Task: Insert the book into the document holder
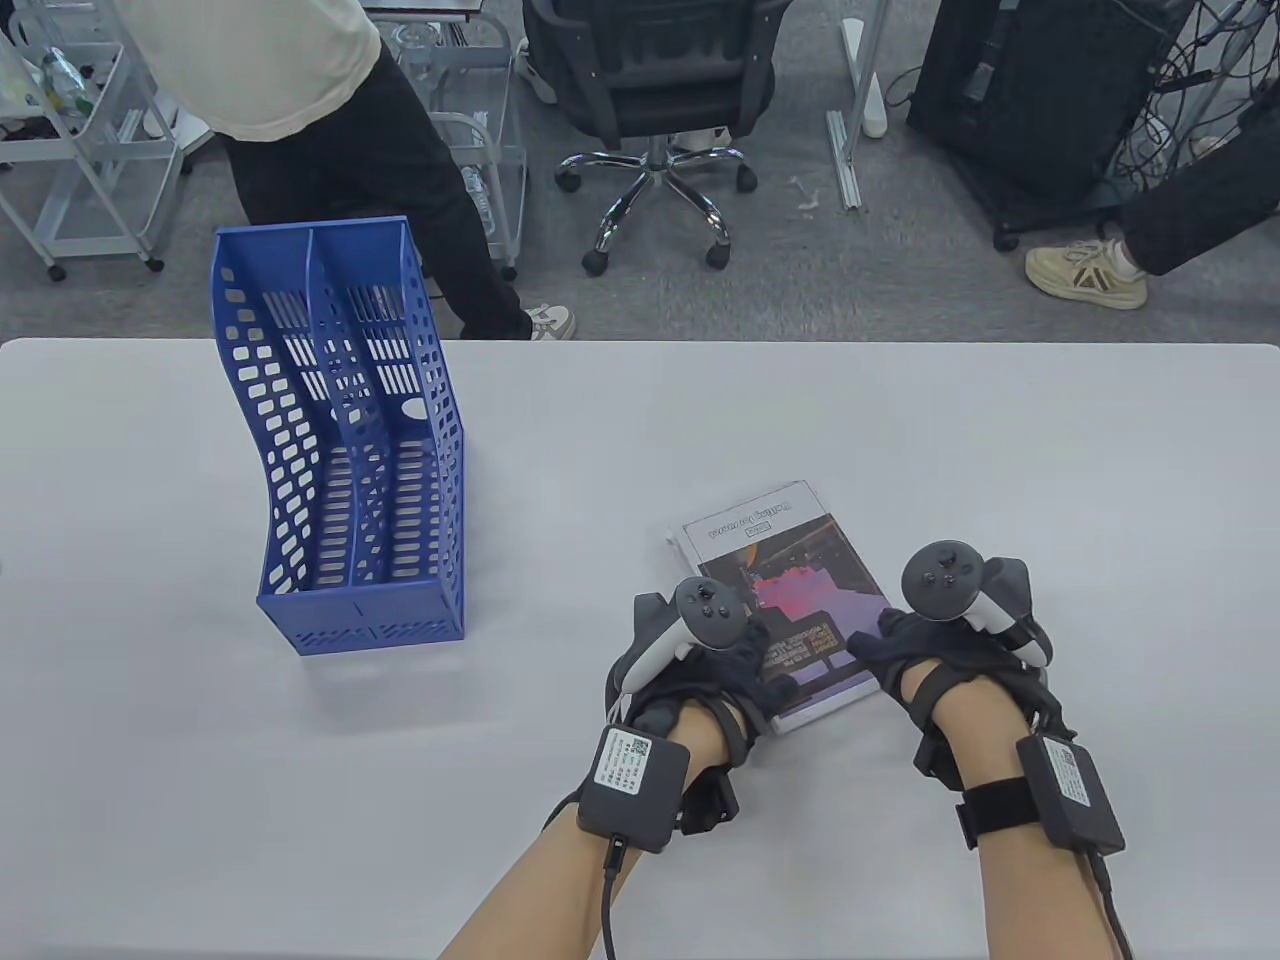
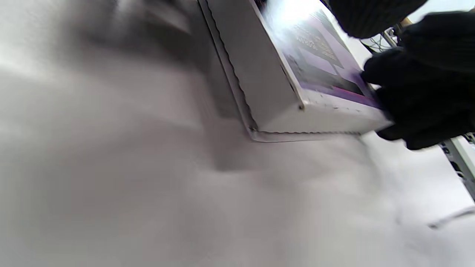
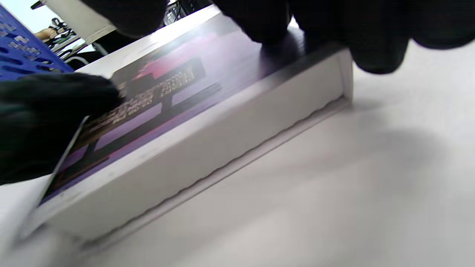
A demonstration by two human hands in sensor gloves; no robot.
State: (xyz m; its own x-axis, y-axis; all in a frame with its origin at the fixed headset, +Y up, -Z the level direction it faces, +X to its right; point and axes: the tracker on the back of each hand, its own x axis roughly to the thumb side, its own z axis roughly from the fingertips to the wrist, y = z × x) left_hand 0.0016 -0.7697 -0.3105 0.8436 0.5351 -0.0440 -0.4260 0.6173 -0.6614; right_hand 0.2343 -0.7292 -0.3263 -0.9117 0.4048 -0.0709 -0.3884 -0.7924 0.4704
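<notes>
Both hands on book [image 1: 790, 590] — left hand [image 1: 690, 650] grips near-left corner, right hand [image 1: 950, 650] pinches near-right edge. Blue document holder [image 1: 350, 440] well left of book, upright.

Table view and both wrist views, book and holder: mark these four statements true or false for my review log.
1. The purple-covered paperback book lies flat on the white table. True.
2. The blue perforated plastic document holder already contains the book. False: its compartments show no book in them.
3. Both the left hand and the right hand touch the book. True.
4. The holder stands right of the book. False: it stands to the left.
</notes>
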